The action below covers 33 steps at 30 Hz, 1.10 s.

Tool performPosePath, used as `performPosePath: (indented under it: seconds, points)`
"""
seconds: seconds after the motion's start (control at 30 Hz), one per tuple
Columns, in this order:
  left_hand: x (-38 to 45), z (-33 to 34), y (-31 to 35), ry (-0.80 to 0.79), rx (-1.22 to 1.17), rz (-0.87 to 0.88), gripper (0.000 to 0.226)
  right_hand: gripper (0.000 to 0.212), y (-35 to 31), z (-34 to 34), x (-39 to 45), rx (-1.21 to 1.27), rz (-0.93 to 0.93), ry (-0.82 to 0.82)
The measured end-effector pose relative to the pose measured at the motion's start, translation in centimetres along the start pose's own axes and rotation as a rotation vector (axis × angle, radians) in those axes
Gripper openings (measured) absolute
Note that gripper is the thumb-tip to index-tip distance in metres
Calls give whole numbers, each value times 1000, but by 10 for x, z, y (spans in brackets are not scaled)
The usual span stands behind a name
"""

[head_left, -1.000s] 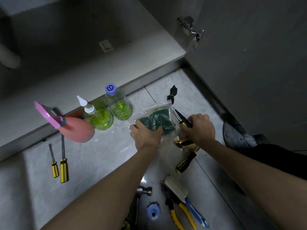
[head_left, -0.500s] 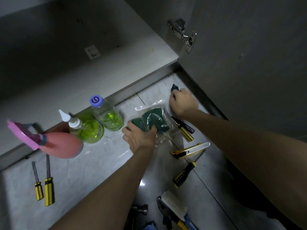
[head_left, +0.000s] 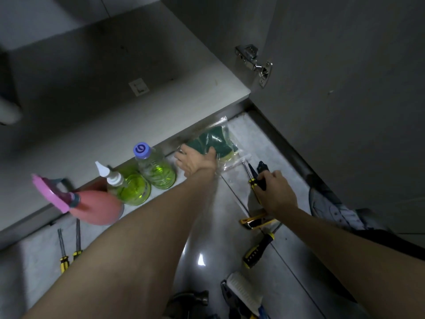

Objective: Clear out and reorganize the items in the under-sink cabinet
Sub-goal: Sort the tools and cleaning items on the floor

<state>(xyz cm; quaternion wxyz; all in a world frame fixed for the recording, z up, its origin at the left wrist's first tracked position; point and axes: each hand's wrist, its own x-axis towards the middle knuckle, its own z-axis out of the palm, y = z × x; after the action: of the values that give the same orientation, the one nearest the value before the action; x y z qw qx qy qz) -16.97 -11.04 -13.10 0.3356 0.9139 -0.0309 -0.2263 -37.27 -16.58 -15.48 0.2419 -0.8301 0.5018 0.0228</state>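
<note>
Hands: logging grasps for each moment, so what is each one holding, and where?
Left hand grips the bag of green sponges at its near edge. Right hand holds a small black object by its lower part.

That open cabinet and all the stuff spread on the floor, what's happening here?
A person is sorting things in front of an open under-sink cabinet. Their left hand grips a clear plastic bag of green scouring sponges near the cabinet's edge, while the right hand holds a small black tool. Two bottles of green liquid, a pink spray bottle and yellow-handled screwdrivers sit on the tiled floor.
</note>
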Motion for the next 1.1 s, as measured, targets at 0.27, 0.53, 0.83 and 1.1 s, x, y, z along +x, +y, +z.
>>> performPosePath:
  seconds: [0.27, 0.53, 0.83, 1.1]
  points:
    - [-10, -13, -6, 6, 51, 79, 97, 12, -36, -1, -14, 169, -41, 174]
    - [-33, -45, -14, -66, 69, 351, 56, 12, -50, 15, -57, 294, -53, 173]
    - [-110, -130, -126, -70, -24, 227, 18, 16, -66, 66, -135, 93, -427, -21]
    - [-204, -203, -285, -87, 269, -158, 12, 33, -71, 60, -192, -220, -456, -78]
